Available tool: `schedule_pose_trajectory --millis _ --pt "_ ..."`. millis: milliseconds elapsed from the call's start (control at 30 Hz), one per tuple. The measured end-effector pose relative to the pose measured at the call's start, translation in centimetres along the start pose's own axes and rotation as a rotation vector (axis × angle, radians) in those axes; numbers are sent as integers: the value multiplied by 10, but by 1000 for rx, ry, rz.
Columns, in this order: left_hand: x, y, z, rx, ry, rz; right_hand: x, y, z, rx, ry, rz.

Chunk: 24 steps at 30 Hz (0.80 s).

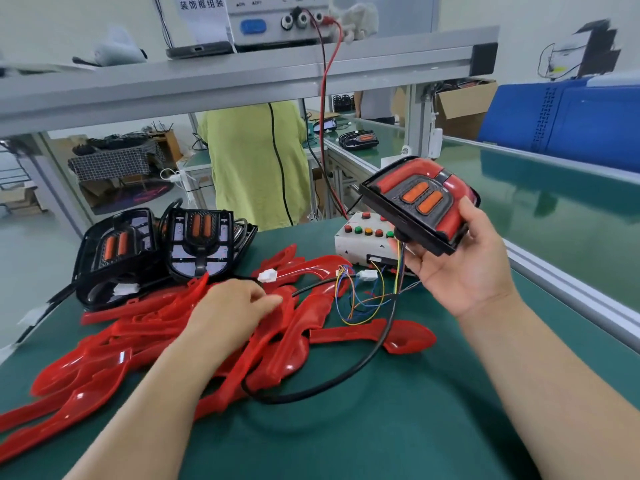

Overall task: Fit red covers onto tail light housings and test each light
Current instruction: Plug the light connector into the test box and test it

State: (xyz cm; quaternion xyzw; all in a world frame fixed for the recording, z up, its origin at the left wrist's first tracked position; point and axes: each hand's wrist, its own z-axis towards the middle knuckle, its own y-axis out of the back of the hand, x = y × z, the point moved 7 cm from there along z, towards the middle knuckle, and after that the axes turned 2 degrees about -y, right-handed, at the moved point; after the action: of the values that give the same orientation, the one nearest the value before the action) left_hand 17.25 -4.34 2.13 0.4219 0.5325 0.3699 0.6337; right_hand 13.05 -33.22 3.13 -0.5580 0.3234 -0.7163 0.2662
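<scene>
Shelf sign [201, 3] reads 装饰框组装. My right hand [460, 268], fingers curled, grips one covered tail light [420, 202] raised over the button test box [360, 242] at the table's [381, 438] far edge. My left hand [235, 303] rests on the piled red covers [298, 341]; whether it pinches the black cable [346, 375] I cannot tell. At least two uncovered housings [199, 244] stand far left. Open mat lies along the near edge.

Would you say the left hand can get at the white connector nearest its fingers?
Probably yes: the left hand rests on the red covers just short of the white connector, and nothing covers it.
</scene>
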Motion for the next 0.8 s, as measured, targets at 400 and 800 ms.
schedule_pose_trajectory --millis 400,800 --pt "7 -5 6 -15 -12 -74 -18 -13 -4 65 -115 -40" --pt "-3 -9 0 120 -40 -59 -24 -16 -3 120 -133 -63"
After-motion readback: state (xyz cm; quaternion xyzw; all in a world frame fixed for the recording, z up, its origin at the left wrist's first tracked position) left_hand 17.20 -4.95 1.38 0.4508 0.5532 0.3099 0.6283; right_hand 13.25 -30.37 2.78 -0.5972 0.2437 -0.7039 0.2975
